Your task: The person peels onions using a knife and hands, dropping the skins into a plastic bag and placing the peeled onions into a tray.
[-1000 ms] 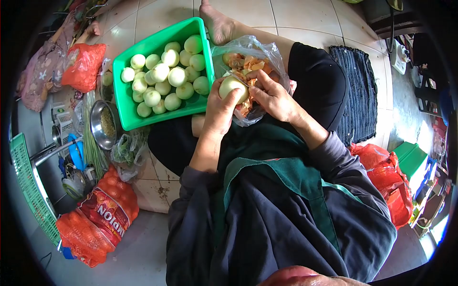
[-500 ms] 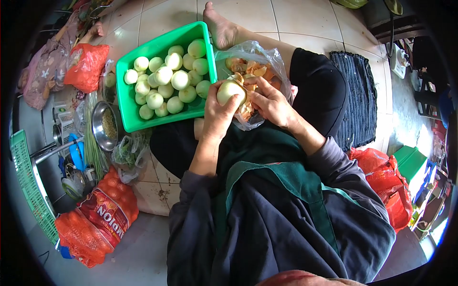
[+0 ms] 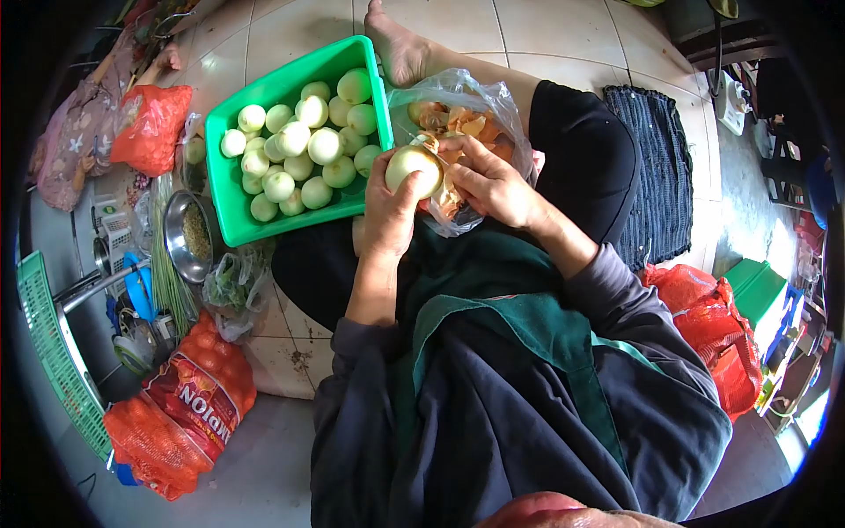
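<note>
My left hand (image 3: 390,209) is wrapped round a pale peeled onion (image 3: 414,172), its thumb lying over the front. Close against the onion's right side, my right hand (image 3: 495,182) has its fingers pinched together; what they grip is too small to make out. Loose brown skin stands at the onion's top edge. Behind and below both hands lies a clear plastic bag (image 3: 515,113) with orange-brown onion skins (image 3: 465,121) in it. A green tub (image 3: 227,204) holding several peeled onions (image 3: 293,139) is left of the bag.
A metal bowl (image 3: 178,246), a bag of greens (image 3: 233,286) and a red net sack (image 3: 189,396) lie at the left. Another person's patterned clothing (image 3: 79,141) shows at the upper left, beside a red bag (image 3: 151,128). A dark woven mat (image 3: 651,176) is at the right.
Both hands and the onion have shifted slightly left. The onion has turned in my left hand, and more of its pale surface shows.
</note>
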Motion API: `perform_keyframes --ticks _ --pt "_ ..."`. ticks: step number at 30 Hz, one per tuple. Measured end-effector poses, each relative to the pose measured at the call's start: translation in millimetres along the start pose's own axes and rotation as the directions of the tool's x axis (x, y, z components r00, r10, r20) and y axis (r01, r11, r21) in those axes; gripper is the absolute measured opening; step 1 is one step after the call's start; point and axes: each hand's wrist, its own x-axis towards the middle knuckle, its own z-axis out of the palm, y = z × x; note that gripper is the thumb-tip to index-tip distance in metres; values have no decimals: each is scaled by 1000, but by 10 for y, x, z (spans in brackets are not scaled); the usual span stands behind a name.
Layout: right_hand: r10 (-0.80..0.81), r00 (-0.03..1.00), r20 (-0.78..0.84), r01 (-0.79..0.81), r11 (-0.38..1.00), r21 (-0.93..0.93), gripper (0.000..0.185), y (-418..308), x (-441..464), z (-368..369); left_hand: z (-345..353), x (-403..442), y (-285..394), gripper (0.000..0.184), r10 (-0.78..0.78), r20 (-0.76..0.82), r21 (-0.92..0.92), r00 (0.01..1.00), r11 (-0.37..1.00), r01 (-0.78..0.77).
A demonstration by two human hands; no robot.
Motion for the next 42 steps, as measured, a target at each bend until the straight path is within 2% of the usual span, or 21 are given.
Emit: perform_keyframes --ticks 2,4,7,12,15,20,24,27,31,34,36,39,42 --pt "34 996 79 -35 999 9 36 -81 -61 -73 10 11 35 39 18 -1 1 1000 1000 -18" --pt "-32 994 100 36 999 -39 36 -97 -87 -88 -5 9 43 39 3 21 15 1000 1000 -3" --pt "-149 987 54 154 983 -104 36 -41 -77 -67 53 -9 53 39 -10 12 48 1000 999 10" --pt "-70 998 -2 69 993 -94 37 0 -48 -49 78 -34 77 51 -63 12 43 998 997 62" --pt "-65 997 -48 64 998 -27 37 66 -10 -13 87 -24 59 49 -44 6 130 999 991 42" --pt "-101 989 -110 103 995 15 31 167 62 62 45 -23 29 42 -34 11 159 999 987 32" --pt "-158 976 -148 151 987 -57 30 187 90 111 28 -27 67 39 -82 -14 140 997 987 83" --pt "-322 929 -179 284 935 -211 30 277 157 120 39 -32 85 39 -74 -14 135 997 988 76" --pt "-223 955 -196 197 970 -142 30 202 133 127 4 -24 76 44 -99 20 78 995 992 98" --pt "-98 991 -93 98 995 -2 32 86 91 75 -29 -15 25 46 -72 14 19 997 997 71" --pt "-74 997 -15 75 994 84 33 83 77 13 -41 -2 -24 47 -37 13 -21 999 999 37" --pt "-20 991 136 2 991 131 39 1 -11 -100 -32 -13 45 44 -64 65 -65 996 996 68" --pt "-31 997 71 31 1000 -5 39 -64 -50 -89 5 -17 67 46 -10 89 6 996 1000 9"
